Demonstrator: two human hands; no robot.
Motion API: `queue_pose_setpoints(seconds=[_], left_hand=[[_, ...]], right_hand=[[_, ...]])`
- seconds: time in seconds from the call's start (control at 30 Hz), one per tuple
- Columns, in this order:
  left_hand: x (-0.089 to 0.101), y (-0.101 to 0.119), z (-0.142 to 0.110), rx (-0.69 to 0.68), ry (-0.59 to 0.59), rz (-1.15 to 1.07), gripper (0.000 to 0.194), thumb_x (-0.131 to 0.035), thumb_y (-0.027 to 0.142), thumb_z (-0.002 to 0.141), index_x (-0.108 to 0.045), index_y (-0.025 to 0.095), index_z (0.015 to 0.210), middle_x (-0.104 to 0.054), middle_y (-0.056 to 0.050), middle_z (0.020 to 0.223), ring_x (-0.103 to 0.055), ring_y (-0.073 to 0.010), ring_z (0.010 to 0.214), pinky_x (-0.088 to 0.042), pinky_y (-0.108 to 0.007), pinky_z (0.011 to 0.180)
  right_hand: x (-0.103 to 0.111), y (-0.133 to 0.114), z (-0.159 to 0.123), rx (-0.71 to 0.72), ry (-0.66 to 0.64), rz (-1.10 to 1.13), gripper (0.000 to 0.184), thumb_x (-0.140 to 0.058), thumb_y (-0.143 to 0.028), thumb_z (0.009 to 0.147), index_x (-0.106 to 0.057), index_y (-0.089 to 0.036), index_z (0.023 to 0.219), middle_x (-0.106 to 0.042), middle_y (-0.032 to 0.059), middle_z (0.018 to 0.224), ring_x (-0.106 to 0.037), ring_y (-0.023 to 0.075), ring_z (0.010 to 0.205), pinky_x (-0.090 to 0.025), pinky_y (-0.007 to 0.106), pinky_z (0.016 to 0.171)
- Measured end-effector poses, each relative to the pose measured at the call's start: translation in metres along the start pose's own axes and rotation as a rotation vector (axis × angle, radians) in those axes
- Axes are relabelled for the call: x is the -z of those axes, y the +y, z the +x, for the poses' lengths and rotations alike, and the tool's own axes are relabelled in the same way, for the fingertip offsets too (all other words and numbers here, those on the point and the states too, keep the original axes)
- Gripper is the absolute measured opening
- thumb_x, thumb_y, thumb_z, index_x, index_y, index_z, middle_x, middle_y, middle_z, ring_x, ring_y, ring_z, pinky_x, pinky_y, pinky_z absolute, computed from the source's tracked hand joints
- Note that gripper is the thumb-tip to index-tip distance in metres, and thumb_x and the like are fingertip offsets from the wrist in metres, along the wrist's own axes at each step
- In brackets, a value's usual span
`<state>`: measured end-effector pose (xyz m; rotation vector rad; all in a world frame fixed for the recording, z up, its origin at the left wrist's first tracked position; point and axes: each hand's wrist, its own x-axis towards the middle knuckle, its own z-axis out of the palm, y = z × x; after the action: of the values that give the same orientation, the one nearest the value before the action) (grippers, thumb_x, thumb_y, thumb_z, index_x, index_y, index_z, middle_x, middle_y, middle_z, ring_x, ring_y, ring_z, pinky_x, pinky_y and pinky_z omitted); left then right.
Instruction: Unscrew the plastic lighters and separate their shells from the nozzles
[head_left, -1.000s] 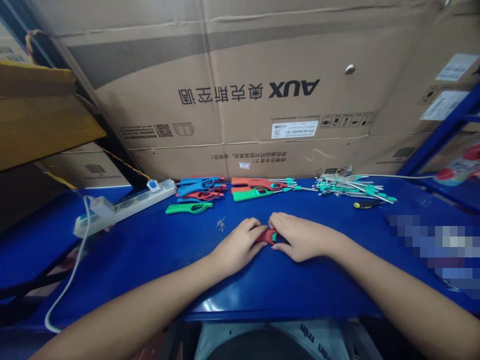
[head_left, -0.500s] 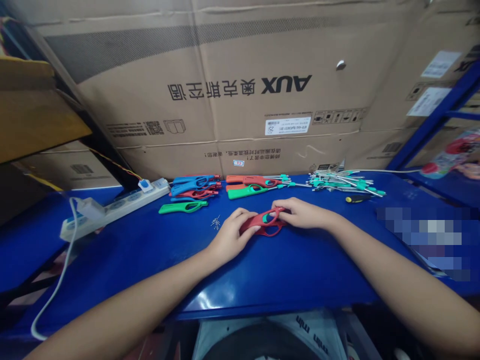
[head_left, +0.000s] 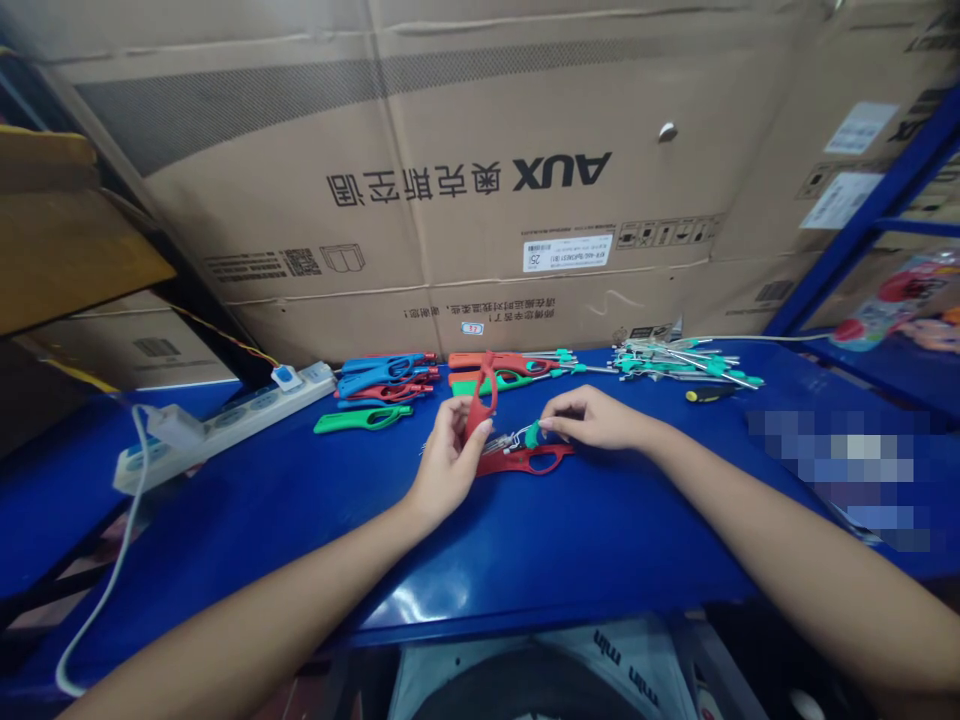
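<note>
Two hands share one small job here; the left hand (head_left: 446,468) pinches the raised red shell (head_left: 483,395) between thumb and fingers, its looped end standing up, while the right hand (head_left: 596,418) nips the green piece (head_left: 532,435) at its fingertips; to handle this well, I would grip the raised shell firmly but leave the green piece only a light hold, since the thin metal parts (head_left: 501,442) beside it look easy to bend or pull askew; moving the green piece slowly and level seems wise, with the lower red shell (head_left: 541,460) left flat on the blue table (head_left: 540,550) so nothing inside tips out; as for where things lie, the raised shell rises from the left hand's grasp, the green piece sits just left of the right hand's fingertips, and the lower shell lies beneath and between both hands, its looped end below the right fingertips; its other end runs toward the left hand, and I cannot tell whether that hand also touches it.
</note>
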<state>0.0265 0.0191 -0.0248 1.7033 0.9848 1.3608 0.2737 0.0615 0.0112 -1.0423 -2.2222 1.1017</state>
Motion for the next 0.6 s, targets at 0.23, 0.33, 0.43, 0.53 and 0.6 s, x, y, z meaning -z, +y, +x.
queue_pose_setpoints(seconds=[0.23,0.33,0.43,0.53,0.6], left_hand=[[0.008,0.009,0.002,-0.047,-0.220,0.386,0.037,-0.079,0.038,0.078,-0.067,0.021,0.108,-0.064,-0.005,0.105,-0.064,-0.0213,0.095,-0.052,-0.034,0.088],[0.009,0.009,0.005,-0.103,-0.261,0.399,0.018,-0.070,0.036,0.087,-0.073,0.018,0.091,-0.064,-0.006,0.094,-0.063,-0.0189,0.085,-0.051,-0.031,0.080],[0.017,0.008,0.012,-0.153,-0.245,0.414,0.015,-0.064,0.029,0.090,-0.073,0.017,0.092,-0.064,-0.006,0.093,-0.062,-0.0180,0.085,-0.049,-0.029,0.079],[0.029,0.005,0.022,-0.159,-0.164,0.473,0.015,-0.065,0.028,0.087,-0.072,0.015,0.087,-0.062,-0.006,0.089,-0.060,-0.0186,0.084,-0.049,-0.029,0.079],[0.032,0.005,0.026,-0.062,-0.085,0.457,0.021,-0.068,0.035,0.084,-0.072,0.015,0.080,-0.061,-0.005,0.083,-0.060,-0.0188,0.080,-0.049,-0.031,0.078]], right_hand=[[0.002,-0.012,-0.005,0.088,0.046,-0.010,0.037,-0.059,-0.050,0.091,-0.071,-0.015,0.085,-0.062,0.0008,0.068,-0.053,0.0129,0.062,-0.043,0.026,0.059],[0.006,-0.016,-0.008,0.138,0.086,-0.044,0.035,-0.059,-0.047,0.092,-0.071,-0.016,0.083,-0.065,0.0020,0.069,-0.057,0.0137,0.063,-0.046,0.026,0.061],[0.018,-0.015,-0.011,0.159,0.097,-0.084,0.035,-0.061,-0.047,0.091,-0.072,-0.016,0.080,-0.069,0.0037,0.070,-0.060,0.0149,0.065,-0.047,0.027,0.061],[0.035,-0.010,-0.014,0.175,0.163,-0.038,0.036,-0.065,-0.048,0.090,-0.070,-0.016,0.074,-0.068,0.0038,0.067,-0.060,0.0145,0.063,-0.047,0.027,0.061],[0.043,-0.009,-0.015,0.187,0.227,0.058,0.038,-0.067,-0.049,0.089,-0.069,-0.016,0.071,-0.066,0.0028,0.064,-0.056,0.0121,0.059,-0.044,0.026,0.058]])
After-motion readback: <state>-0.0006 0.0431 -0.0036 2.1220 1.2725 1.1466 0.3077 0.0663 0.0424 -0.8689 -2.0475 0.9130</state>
